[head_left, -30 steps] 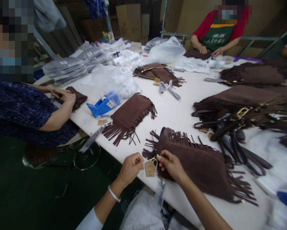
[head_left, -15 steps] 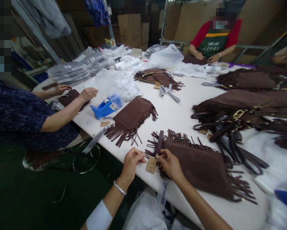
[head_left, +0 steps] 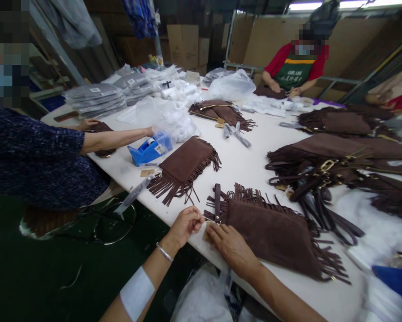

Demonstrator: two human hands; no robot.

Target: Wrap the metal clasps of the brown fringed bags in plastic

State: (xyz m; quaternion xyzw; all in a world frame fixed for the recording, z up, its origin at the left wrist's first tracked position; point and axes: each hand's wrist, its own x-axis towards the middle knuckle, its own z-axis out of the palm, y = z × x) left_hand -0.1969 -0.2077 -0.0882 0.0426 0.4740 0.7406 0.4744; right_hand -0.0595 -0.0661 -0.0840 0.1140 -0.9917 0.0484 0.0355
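A brown fringed bag [head_left: 271,235] lies flat near the table's front edge, its dark strap [head_left: 217,201] standing up past the left end beside a small metal ring. My left hand [head_left: 187,223], just left of the bag, pinches a thin pale string that runs toward the ring. At the bag's lower left corner, my right hand [head_left: 229,246] has its fingers together over a tan paper tag [head_left: 208,232], which it mostly covers. Whether it grips the tag or only rests on it is hidden. A second fringed bag [head_left: 187,161] lies farther back.
A blue tape dispenser [head_left: 145,152] stands at the left. More brown bags [head_left: 338,152] are heaped at the right. Plastic-wrapped packs [head_left: 95,100] lie at the back left. One person [head_left: 46,156] reaches in from the left; another [head_left: 297,71] works across the table [head_left: 248,156].
My right hand has moved down from the strap and ring onto the tag. My left hand still pinches the string. The person at the left has reached out toward the plastic beside the tape dispenser.
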